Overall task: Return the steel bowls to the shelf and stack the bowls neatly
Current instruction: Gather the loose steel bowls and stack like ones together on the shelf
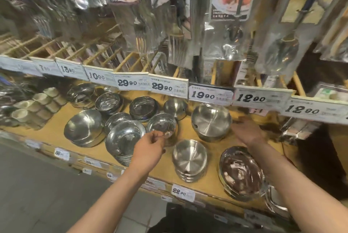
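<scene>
My left hand [148, 149] pinches the near rim of a small steel bowl [162, 125] sitting on the wooden shelf [56, 129], just left of the big bowl stack [211, 121]. My right hand [248, 133], fingers loosely spread and holding nothing, hovers right of that stack

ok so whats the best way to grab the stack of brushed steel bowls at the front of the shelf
Take the stack of brushed bowls by its rim from above, with thumb and fingers on opposite sides. It sits open side up at the shelf front edge, with bare wood on both sides, so the rim is free. The smooth curved walls would probably slip.
</scene>
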Demonstrator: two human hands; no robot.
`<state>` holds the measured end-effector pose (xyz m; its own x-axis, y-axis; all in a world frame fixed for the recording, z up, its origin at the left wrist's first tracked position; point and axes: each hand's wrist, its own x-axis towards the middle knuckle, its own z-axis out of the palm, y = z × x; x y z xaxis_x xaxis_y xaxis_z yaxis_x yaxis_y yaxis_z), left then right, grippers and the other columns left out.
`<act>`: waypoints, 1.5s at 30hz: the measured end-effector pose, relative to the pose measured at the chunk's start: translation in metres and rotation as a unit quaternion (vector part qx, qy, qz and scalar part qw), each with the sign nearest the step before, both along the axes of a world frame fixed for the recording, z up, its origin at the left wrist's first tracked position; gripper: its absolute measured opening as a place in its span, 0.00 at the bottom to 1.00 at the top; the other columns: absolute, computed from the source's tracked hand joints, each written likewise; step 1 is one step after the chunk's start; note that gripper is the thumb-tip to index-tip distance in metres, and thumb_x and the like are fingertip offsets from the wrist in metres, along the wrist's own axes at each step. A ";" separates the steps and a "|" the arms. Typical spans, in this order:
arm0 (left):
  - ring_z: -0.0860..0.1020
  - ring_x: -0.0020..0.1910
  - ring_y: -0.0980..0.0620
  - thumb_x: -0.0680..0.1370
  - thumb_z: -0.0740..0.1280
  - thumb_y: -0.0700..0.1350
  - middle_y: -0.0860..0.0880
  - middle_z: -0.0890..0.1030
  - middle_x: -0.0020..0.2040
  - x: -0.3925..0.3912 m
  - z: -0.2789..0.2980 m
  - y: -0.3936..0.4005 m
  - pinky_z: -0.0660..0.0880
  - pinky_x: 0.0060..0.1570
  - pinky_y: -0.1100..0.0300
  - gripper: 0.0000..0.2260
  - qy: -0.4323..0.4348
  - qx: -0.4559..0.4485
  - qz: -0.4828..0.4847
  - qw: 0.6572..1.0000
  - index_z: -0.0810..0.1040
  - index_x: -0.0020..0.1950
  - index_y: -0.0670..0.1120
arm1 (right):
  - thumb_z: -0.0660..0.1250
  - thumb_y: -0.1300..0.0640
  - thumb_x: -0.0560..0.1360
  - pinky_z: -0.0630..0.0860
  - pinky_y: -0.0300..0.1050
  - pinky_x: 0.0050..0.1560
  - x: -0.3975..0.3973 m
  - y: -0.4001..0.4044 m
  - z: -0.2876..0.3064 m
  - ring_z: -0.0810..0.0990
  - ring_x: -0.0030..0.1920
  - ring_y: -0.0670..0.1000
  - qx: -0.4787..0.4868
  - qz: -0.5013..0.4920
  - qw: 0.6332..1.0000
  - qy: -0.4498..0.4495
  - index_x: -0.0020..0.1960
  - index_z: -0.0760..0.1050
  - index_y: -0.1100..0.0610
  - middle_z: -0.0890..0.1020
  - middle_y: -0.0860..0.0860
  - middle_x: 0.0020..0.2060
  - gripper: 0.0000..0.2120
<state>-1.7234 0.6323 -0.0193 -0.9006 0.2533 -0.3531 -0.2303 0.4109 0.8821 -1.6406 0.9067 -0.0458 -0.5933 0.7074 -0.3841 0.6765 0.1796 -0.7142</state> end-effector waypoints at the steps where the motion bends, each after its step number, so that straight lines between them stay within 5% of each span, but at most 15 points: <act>1: 0.79 0.43 0.50 0.82 0.62 0.41 0.47 0.81 0.48 -0.007 -0.003 -0.002 0.81 0.45 0.57 0.06 -0.006 0.005 0.005 1.000 0.79 0.54 0.44 | 0.67 0.48 0.78 0.73 0.48 0.57 -0.010 0.003 -0.005 0.77 0.63 0.61 0.001 0.004 1.000 -0.030 0.72 0.71 0.61 0.78 0.60 0.66 0.27; 3: 0.75 0.34 0.54 0.83 0.62 0.43 0.48 0.78 0.43 -0.021 -0.007 -0.005 0.73 0.31 0.66 0.06 -0.009 0.005 -0.003 1.000 0.77 0.54 0.44 | 0.67 0.49 0.79 0.74 0.49 0.60 -0.027 0.006 -0.017 0.77 0.64 0.63 0.010 0.039 0.994 -0.100 0.68 0.74 0.64 0.78 0.63 0.66 0.24; 5: 0.72 0.26 0.57 0.82 0.63 0.44 0.49 0.77 0.37 -0.035 -0.010 -0.004 0.68 0.27 0.65 0.06 -0.013 -0.014 -0.015 1.000 0.78 0.53 0.44 | 0.66 0.49 0.79 0.72 0.47 0.61 -0.040 0.005 -0.023 0.76 0.67 0.62 0.024 0.066 0.986 -0.151 0.69 0.74 0.64 0.76 0.63 0.68 0.25; 8: 0.76 0.30 0.54 0.80 0.63 0.45 0.51 0.81 0.36 -0.056 -0.014 0.003 0.71 0.32 0.59 0.05 -0.011 -0.033 -0.036 0.999 0.79 0.51 0.49 | 0.64 0.44 0.80 0.72 0.45 0.57 -0.051 0.005 -0.029 0.77 0.65 0.60 0.024 0.081 0.980 -0.178 0.66 0.77 0.63 0.78 0.61 0.67 0.25; 10: 0.78 0.37 0.52 0.81 0.64 0.46 0.50 0.83 0.41 -0.065 -0.015 0.010 0.74 0.39 0.56 0.05 0.007 -0.052 -0.053 0.997 0.79 0.51 0.51 | 0.65 0.51 0.81 0.77 0.46 0.54 -0.054 0.004 -0.033 0.81 0.58 0.59 -0.008 0.055 0.985 -0.163 0.59 0.79 0.62 0.80 0.62 0.64 0.16; 11: 0.79 0.39 0.52 0.81 0.63 0.46 0.50 0.84 0.42 -0.069 -0.015 0.014 0.75 0.42 0.56 0.05 0.006 -0.051 -0.058 0.997 0.79 0.51 0.51 | 0.66 0.59 0.80 0.82 0.45 0.46 -0.053 0.004 -0.034 0.82 0.51 0.57 -0.025 0.044 0.989 -0.142 0.54 0.79 0.61 0.81 0.62 0.61 0.07; 13: 0.79 0.39 0.52 0.82 0.64 0.45 0.51 0.83 0.43 -0.073 -0.016 0.022 0.76 0.42 0.56 0.05 -0.004 -0.034 -0.065 0.997 0.80 0.52 0.51 | 0.65 0.68 0.78 0.80 0.37 0.29 -0.047 0.005 -0.034 0.82 0.41 0.52 -0.031 0.017 0.994 -0.101 0.49 0.78 0.60 0.83 0.59 0.51 0.05; 19: 0.79 0.34 0.54 0.79 0.63 0.43 0.51 0.83 0.38 -0.073 -0.018 0.044 0.77 0.39 0.56 0.07 -0.005 -0.020 -0.088 0.996 0.81 0.50 0.50 | 0.68 0.59 0.75 0.72 0.37 0.24 -0.017 0.006 0.004 0.77 0.21 0.42 -0.024 -0.066 0.997 -0.038 0.34 0.76 0.56 0.80 0.48 0.22 0.11; 22: 0.79 0.38 0.49 0.80 0.63 0.43 0.49 0.82 0.41 -0.068 -0.019 0.056 0.76 0.41 0.54 0.06 -0.003 -0.025 -0.107 0.994 0.80 0.51 0.47 | 0.71 0.61 0.76 0.69 0.32 0.19 0.005 0.005 0.023 0.78 0.20 0.41 -0.052 -0.087 0.995 0.011 0.43 0.77 0.58 0.81 0.52 0.30 0.04; 24: 0.80 0.41 0.47 0.80 0.63 0.44 0.49 0.83 0.43 -0.064 -0.018 0.062 0.80 0.45 0.49 0.06 0.002 -0.029 -0.116 0.993 0.80 0.49 0.49 | 0.73 0.57 0.75 0.75 0.35 0.26 0.021 0.004 0.038 0.84 0.30 0.47 -0.046 -0.087 0.995 0.016 0.50 0.78 0.56 0.83 0.54 0.38 0.06; 29: 0.81 0.45 0.43 0.79 0.64 0.41 0.48 0.81 0.42 -0.066 -0.015 0.079 0.79 0.56 0.44 0.06 0.027 -0.064 -0.152 0.986 0.78 0.43 0.49 | 0.71 0.60 0.75 0.84 0.46 0.37 0.066 0.007 0.051 0.87 0.36 0.54 -0.068 -0.102 0.992 0.033 0.57 0.81 0.59 0.86 0.57 0.43 0.10; 35: 0.80 0.44 0.46 0.79 0.66 0.37 0.47 0.82 0.42 -0.074 -0.032 0.114 0.80 0.52 0.51 0.09 0.005 -0.088 -0.165 0.982 0.79 0.43 0.50 | 0.72 0.66 0.74 0.84 0.45 0.36 0.120 -0.004 0.045 0.88 0.37 0.54 -0.124 -0.192 0.964 0.135 0.65 0.79 0.55 0.87 0.55 0.42 0.20; 38: 0.81 0.50 0.42 0.79 0.66 0.37 0.44 0.84 0.49 -0.075 -0.051 0.130 0.79 0.53 0.52 0.07 0.027 -0.153 -0.237 0.959 0.81 0.53 0.44 | 0.70 0.67 0.74 0.85 0.53 0.45 0.134 -0.012 0.039 0.88 0.40 0.55 -0.113 -0.232 0.954 0.155 0.66 0.79 0.54 0.88 0.53 0.40 0.21; 41: 0.80 0.58 0.42 0.79 0.68 0.43 0.42 0.82 0.60 -0.078 -0.066 0.145 0.77 0.60 0.52 0.15 0.078 -0.216 -0.286 0.930 0.79 0.64 0.42 | 0.69 0.68 0.76 0.85 0.45 0.38 0.142 -0.023 0.030 0.88 0.41 0.54 -0.127 -0.274 0.936 0.182 0.68 0.77 0.53 0.87 0.57 0.48 0.23; 45: 0.79 0.56 0.44 0.82 0.65 0.46 0.41 0.82 0.60 -0.085 -0.080 0.164 0.77 0.59 0.52 0.12 0.138 -0.286 -0.357 0.879 0.79 0.61 0.41 | 0.69 0.68 0.75 0.84 0.44 0.38 0.144 -0.039 0.015 0.88 0.45 0.54 -0.129 -0.311 0.920 0.198 0.66 0.79 0.52 0.84 0.59 0.53 0.22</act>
